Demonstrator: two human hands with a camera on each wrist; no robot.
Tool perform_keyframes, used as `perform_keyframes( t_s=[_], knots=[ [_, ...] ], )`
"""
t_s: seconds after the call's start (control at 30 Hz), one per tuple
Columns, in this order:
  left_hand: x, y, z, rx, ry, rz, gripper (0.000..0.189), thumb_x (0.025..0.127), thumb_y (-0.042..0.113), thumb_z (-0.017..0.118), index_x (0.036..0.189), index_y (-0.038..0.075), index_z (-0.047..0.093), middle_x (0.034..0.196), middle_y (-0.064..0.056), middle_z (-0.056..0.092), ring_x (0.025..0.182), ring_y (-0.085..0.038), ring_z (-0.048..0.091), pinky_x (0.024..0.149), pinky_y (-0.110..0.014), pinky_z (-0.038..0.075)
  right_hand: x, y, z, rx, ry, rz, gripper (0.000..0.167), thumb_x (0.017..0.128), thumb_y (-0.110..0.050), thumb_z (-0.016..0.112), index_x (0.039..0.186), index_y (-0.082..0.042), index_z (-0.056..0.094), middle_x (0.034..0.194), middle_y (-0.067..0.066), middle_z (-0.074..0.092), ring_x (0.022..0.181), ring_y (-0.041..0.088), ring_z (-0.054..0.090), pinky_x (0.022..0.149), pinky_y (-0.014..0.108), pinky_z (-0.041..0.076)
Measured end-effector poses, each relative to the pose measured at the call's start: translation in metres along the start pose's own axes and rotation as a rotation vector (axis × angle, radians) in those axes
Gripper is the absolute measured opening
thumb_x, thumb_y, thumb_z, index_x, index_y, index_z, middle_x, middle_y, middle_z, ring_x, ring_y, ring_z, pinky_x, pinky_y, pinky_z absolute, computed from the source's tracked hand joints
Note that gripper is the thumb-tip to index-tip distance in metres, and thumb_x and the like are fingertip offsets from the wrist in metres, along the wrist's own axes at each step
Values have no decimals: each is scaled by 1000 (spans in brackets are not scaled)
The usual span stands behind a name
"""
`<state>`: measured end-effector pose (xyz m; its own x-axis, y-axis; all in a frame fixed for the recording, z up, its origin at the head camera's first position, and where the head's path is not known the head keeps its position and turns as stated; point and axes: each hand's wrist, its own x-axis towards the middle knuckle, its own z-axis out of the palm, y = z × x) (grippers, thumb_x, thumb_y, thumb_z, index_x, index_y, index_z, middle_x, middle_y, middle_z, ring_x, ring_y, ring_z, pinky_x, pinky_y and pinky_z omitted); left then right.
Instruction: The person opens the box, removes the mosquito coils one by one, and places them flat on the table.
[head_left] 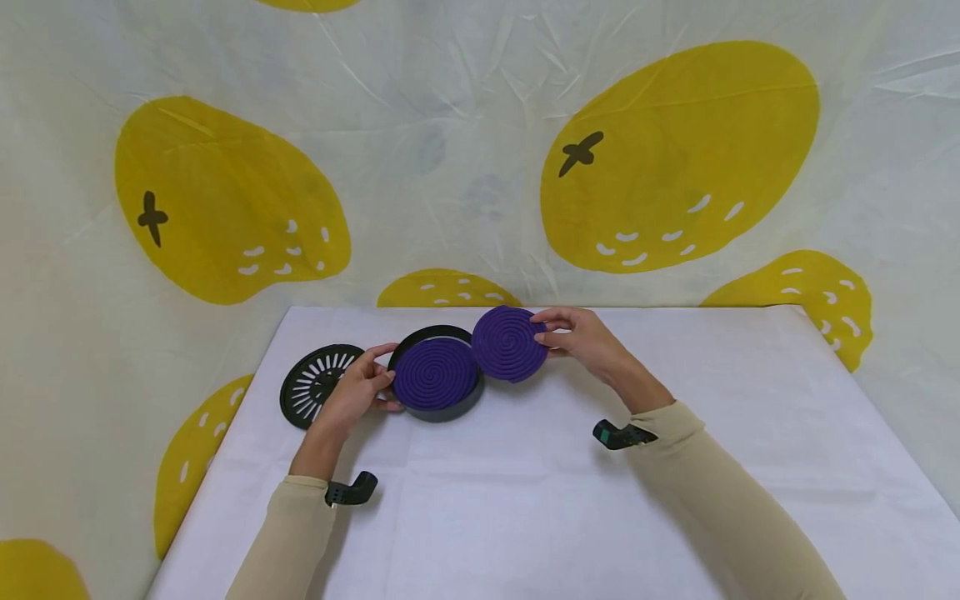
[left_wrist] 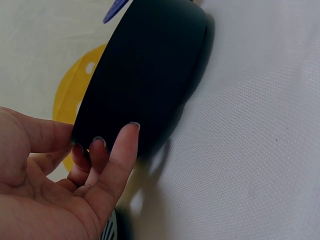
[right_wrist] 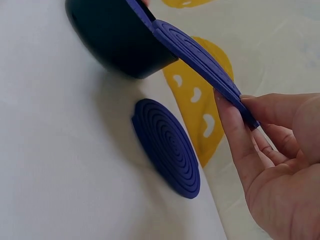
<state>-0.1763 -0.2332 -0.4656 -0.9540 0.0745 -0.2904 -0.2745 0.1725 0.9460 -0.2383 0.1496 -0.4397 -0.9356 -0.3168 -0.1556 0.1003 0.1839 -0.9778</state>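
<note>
My left hand (head_left: pixel 358 387) grips the left side of a round dark tin (left_wrist: pixel 145 65), thumb at its rim and fingers along its wall. A purple mosquito coil (head_left: pixel 437 373), wound in a tight spiral, lies in the tin's mouth. My right hand (head_left: pixel 585 337) pinches the edge of another purple mosquito coil (head_left: pixel 510 343) between thumb and fingers. This held coil is raised and slanted, its far edge close to the tin's right rim. In the right wrist view a further purple coil (right_wrist: pixel 167 150) lies flat on the table below it; the head view hides that one.
A round black lid (head_left: pixel 303 392) with radiating slots lies left of the tin, partly behind my left hand. White cloth covers the table (head_left: pixel 487 517). Behind it hangs a pale curtain (head_left: pixel 450 167) printed with yellow fruit.
</note>
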Motion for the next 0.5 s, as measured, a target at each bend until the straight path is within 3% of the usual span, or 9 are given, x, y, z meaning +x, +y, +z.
perform_keyframes(
  t_s=[0.2, 0.5],
  knots=[
    [0, 0, 0, -3, -2, 2, 53, 103, 0, 50, 152, 18, 44, 99, -7, 48, 79, -19, 61, 72, -42, 65, -2, 5, -7, -8, 9, -2, 38, 93, 1, 70, 130, 4, 62, 112, 15, 54, 89, 12, 62, 82, 35, 63],
    [1, 0, -1, -12, -1, 3, 52, 103, 0, 50, 151, 18, 44, 98, -8, 49, 78, -19, 61, 72, -43, 65, -4, 12, -18, -8, 32, 3, 38, 94, -1, 69, 131, 3, 61, 118, 15, 57, 90, 12, 65, 82, 33, 63]
  ],
)
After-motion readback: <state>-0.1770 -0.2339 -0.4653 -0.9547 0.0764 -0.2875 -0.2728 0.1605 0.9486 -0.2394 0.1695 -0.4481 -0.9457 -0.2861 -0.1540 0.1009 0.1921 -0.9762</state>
